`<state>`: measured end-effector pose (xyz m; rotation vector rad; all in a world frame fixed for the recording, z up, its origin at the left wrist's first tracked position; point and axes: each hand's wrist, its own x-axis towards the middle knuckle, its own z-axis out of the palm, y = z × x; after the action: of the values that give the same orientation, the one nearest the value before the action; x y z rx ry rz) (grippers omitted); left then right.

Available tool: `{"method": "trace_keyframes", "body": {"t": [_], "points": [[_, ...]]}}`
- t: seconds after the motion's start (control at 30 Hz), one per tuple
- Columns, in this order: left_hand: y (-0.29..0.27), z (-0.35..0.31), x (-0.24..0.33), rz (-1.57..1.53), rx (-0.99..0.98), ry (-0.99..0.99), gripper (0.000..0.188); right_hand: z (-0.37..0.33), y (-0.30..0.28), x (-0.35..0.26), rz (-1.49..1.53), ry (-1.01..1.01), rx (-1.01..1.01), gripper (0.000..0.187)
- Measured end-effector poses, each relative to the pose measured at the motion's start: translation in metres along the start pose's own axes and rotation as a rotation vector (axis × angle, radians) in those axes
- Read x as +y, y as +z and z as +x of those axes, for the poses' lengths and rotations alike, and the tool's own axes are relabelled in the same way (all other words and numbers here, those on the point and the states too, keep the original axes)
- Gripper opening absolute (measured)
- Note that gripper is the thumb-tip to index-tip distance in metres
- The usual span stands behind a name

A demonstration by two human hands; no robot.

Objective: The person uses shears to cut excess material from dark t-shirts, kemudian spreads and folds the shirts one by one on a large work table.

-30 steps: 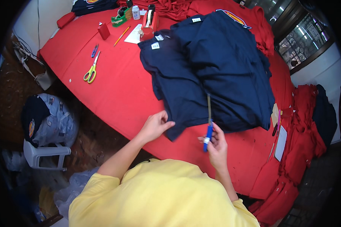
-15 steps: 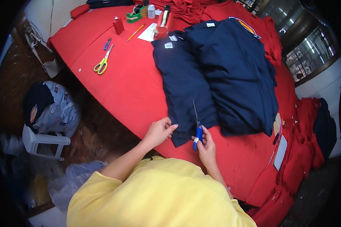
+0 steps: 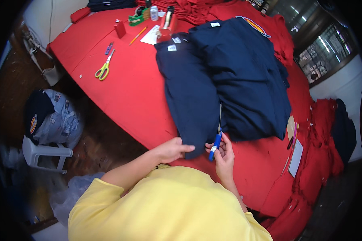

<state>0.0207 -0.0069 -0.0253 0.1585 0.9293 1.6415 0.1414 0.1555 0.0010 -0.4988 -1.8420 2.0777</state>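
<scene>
A narrow folded navy garment (image 3: 187, 86), perhaps a trouser leg, stretches toward me across the red-covered table (image 3: 124, 100). My left hand (image 3: 173, 150) pinches its near end, thumb on top and fingers underneath. In my right hand (image 3: 225, 154) is a pair of blue-handled scissors (image 3: 216, 145), blades pointing away from me over the cloth. Its fingers wrap the handles, and the right fingertips come close to the garment's near corner; whether they touch it I cannot tell. Beside it, on the right, spreads a wider folded navy garment (image 3: 245, 80).
Yellow-handled scissors (image 3: 103, 71), a pencil (image 3: 138, 36), a red bottle (image 3: 119, 29) and tape dispensers (image 3: 167, 27) sit at the far left. Red garments (image 3: 319, 136) pile up on the right. A white stool (image 3: 48, 150) carrying a plastic-wrapped bundle (image 3: 62, 116) stands left of the table.
My left hand has moved right and taken hold of the narrow navy garment's near end. My right hand, with the scissors, has shifted slightly right. The whole view has moved a little.
</scene>
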Motion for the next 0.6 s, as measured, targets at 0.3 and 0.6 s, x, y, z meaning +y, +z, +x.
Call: {"method": "trace_keyframes", "body": {"t": [0.3,0.6], "points": [[0.005,0.006,0.017,-0.257,-0.205,0.034,0.055,-0.017,-0.021,-0.004,-0.009,-0.049,0.123,0.051],[0.01,0.016,0.039,-0.486,-0.295,0.07,0.061,-0.014,-0.011,-0.004,0.139,0.023,0.114,0.057]]}}
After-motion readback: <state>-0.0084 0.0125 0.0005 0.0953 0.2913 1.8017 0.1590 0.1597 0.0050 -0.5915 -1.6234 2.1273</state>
